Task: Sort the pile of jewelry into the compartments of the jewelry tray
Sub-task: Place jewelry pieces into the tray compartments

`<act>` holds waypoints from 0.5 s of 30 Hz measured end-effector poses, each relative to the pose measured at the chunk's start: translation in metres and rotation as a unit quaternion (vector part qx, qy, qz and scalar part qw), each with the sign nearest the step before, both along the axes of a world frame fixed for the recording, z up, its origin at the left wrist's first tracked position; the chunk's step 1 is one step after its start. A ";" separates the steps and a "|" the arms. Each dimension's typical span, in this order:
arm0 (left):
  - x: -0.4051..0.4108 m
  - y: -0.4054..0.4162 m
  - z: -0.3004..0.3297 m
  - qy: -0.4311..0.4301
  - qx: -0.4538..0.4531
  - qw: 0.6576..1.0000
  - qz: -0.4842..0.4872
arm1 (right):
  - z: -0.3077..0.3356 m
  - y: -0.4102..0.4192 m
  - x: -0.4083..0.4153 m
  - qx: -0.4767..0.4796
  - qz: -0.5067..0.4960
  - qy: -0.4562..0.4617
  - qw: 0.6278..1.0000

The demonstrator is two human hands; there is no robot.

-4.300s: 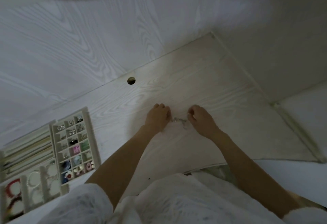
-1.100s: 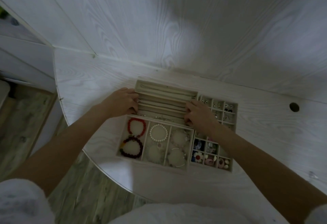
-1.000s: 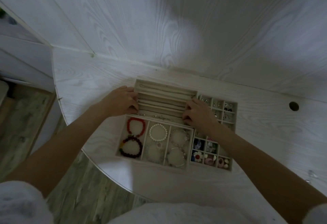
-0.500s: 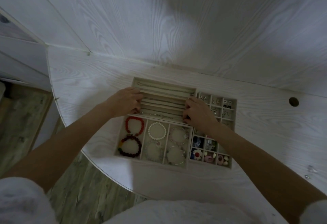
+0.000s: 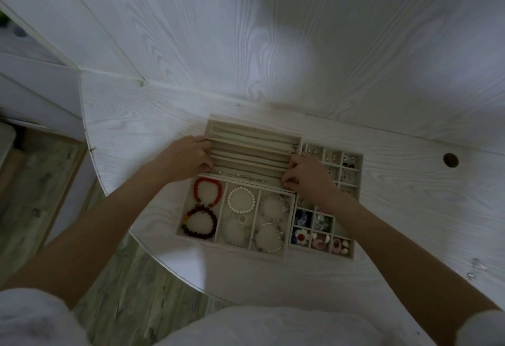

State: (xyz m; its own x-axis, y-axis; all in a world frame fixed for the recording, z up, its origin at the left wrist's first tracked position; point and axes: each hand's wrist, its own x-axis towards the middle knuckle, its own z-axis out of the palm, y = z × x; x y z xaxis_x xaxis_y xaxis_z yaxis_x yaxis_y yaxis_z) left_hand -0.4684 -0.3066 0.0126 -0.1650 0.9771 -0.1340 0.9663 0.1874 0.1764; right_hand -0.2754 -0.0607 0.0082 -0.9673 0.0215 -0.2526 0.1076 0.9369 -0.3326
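Three beige jewelry trays stand together on the white table. The necklace tray (image 5: 254, 124) at the back has long slots holding chains. A thin beaded necklace (image 5: 240, 175) lies stretched along its nearest slot. My left hand (image 5: 185, 158) pinches the necklace's left end at the tray's left edge. My right hand (image 5: 308, 179) pinches its right end, fingers curled. In front sits the bracelet tray (image 5: 235, 245) with red, dark, pearl and silver bracelets. The small-grid tray (image 5: 358, 200) on the right holds earrings and rings, partly hidden by my right wrist.
A few small loose jewelry pieces (image 5: 475, 263) lie on the table at the far right. A round cable hole (image 5: 450, 159) is behind them. The table's curved edge runs close to the trays' left front, with wooden floor (image 5: 32, 195) below. A white wall panel rises behind.
Earlier both hands worked a small silver piece on the bare table right of the trays. Now they are at the necklace tray, holding the beaded necklace along the nearest slot, almost still for the last second.
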 end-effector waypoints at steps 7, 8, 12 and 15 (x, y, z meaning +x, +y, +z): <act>0.095 0.040 0.027 -0.037 0.203 0.970 0.131 | 0.026 0.014 0.076 -0.041 -0.114 0.134 0.984; 0.120 0.054 0.027 -0.058 0.221 0.962 0.148 | 0.031 0.020 0.096 -0.040 -0.148 0.141 0.978; 0.211 0.115 0.026 -0.160 0.121 0.962 0.186 | 0.036 0.051 0.178 -0.095 -0.302 0.126 0.940; 0.258 0.150 0.011 -0.146 0.010 0.967 0.208 | 0.023 0.081 0.250 -0.085 -0.388 0.111 0.911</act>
State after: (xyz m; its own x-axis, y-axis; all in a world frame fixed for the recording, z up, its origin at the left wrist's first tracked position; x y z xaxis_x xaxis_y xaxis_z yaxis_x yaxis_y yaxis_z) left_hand -0.2102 -0.1566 0.0234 -0.5024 0.8370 -0.2169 0.7160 0.5434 0.4382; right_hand -0.0258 0.0201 0.0312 -0.7051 0.6995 -0.1162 0.6285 0.5407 -0.5592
